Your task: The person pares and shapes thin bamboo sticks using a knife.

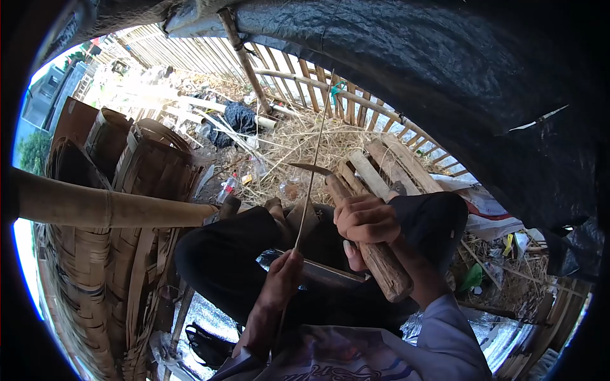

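Wooden-handled knife (383,263) in right hand (366,220)

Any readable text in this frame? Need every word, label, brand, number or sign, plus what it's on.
Nothing legible.
Shirt: script-like lettering near the bottom edge, too blurred and distorted to quote.
Small bottle on the ground: red on it, too small to read any text.
Knife handle, thin strip: no lettering visible.
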Demonstrator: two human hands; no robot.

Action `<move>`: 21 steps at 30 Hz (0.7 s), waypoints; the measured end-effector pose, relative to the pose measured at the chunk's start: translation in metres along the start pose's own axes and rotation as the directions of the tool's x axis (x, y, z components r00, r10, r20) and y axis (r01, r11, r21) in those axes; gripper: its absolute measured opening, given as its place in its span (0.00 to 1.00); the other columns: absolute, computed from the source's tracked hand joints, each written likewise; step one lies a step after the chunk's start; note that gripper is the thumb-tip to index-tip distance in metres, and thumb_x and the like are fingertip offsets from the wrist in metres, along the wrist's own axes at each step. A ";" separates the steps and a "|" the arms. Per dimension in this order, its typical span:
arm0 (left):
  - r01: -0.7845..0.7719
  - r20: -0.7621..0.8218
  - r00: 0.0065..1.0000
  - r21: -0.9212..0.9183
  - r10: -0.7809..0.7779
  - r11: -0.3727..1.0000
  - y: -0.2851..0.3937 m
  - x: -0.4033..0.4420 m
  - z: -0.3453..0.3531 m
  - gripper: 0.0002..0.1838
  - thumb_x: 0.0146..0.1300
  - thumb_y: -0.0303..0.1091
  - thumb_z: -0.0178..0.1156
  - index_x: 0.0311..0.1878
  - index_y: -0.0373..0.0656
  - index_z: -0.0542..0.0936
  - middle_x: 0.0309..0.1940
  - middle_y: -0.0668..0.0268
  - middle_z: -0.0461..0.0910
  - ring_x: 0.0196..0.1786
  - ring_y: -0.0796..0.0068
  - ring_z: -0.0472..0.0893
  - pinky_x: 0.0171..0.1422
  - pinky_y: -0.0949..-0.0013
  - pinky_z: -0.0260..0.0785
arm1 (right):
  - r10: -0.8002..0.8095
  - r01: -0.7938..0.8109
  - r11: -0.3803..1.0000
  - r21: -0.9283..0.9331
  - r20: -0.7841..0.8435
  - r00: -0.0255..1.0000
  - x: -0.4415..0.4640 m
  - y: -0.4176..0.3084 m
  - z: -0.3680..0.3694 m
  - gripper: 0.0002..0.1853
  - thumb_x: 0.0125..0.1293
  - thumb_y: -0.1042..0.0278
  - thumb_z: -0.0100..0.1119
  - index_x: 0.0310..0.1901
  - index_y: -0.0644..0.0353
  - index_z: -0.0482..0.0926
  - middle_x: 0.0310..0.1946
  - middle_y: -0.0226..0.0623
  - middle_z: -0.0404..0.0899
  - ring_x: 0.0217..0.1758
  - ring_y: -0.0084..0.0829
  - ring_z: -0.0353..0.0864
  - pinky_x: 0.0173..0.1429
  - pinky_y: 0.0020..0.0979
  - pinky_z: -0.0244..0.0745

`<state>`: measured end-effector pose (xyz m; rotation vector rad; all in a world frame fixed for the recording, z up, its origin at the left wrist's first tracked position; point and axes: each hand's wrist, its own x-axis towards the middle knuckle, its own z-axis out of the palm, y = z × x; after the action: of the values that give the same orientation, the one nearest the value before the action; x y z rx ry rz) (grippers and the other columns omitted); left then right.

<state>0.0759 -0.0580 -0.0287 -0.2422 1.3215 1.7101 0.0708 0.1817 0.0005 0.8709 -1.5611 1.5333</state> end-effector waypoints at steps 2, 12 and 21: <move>0.004 0.031 1.000 -0.005 -0.004 1.000 -0.006 0.004 0.000 0.11 0.73 0.42 0.48 0.36 0.48 0.71 0.21 0.81 0.62 0.18 0.93 0.60 0.18 0.83 0.50 | -0.010 0.030 0.955 -0.294 0.070 0.998 -0.001 0.013 -0.008 0.06 0.40 0.79 0.56 0.20 0.63 0.68 0.18 0.35 0.72 0.19 0.30 0.73 0.28 0.33 0.76; -0.092 0.060 0.995 0.193 0.082 0.977 -0.018 0.007 -0.012 0.12 0.73 0.42 0.46 0.35 0.47 0.70 0.20 0.82 0.61 0.17 0.93 0.59 0.17 0.83 0.48 | 0.439 -0.223 0.891 0.395 -0.873 0.211 0.022 0.032 -0.088 0.12 0.59 0.65 0.62 0.31 0.53 0.66 0.22 0.27 0.63 0.24 0.22 0.64 0.37 0.31 0.67; -0.210 0.003 0.976 0.266 0.217 0.941 -0.012 0.004 -0.013 0.13 0.73 0.45 0.47 0.33 0.49 0.69 0.17 0.82 0.59 0.15 0.94 0.56 0.15 0.83 0.45 | 0.702 -0.227 0.696 0.681 -0.712 0.014 -0.015 0.056 -0.083 0.09 0.60 0.63 0.60 0.33 0.51 0.68 0.20 0.23 0.60 0.22 0.19 0.62 0.32 0.25 0.65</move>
<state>0.0781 -0.0667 -0.0439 0.0357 1.6274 1.6867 0.0333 0.2662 -0.0411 -0.6908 -0.4706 2.2330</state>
